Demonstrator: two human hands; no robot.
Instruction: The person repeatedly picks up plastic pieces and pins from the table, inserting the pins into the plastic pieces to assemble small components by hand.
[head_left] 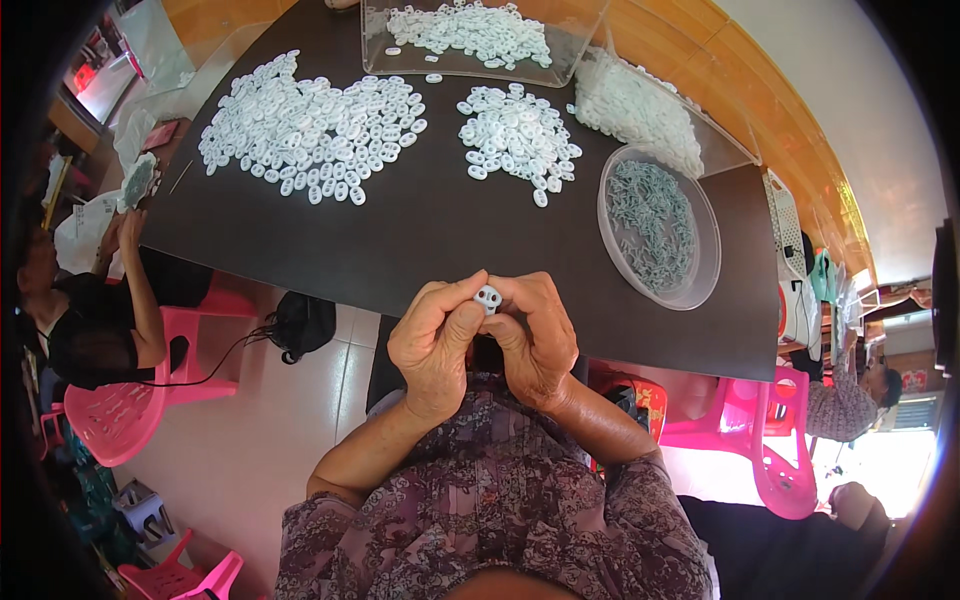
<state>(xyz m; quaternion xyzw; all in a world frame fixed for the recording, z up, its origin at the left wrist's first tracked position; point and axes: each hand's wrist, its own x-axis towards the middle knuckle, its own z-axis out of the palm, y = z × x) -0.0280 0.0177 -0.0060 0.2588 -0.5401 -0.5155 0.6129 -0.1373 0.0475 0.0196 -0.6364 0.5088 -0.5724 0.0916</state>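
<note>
Close to my body, at the table's near edge, my left hand (437, 340) and my right hand (535, 335) meet. Both pinch one small white plastic piece (487, 297) with two dark holes, shaped like a cord lock, between thumbs and index fingers. Its lower part is partly covered by my fingertips. Across the table lies a wide heap of white two-hole oval pieces (310, 130) on the left. A smaller heap of the same pieces (518, 140) sits in the middle. To the right, a round clear tub (708, 265) holds many tiny grey-green pieces that look like springs.
A clear box (375, 50) with more white pieces stands at the far edge. Beside it, another clear container (735, 145) holds whitish parts. Pink chairs (115, 415) flank the dark table (400, 240). At the left, another person (95, 320) handles something by the table's corner.
</note>
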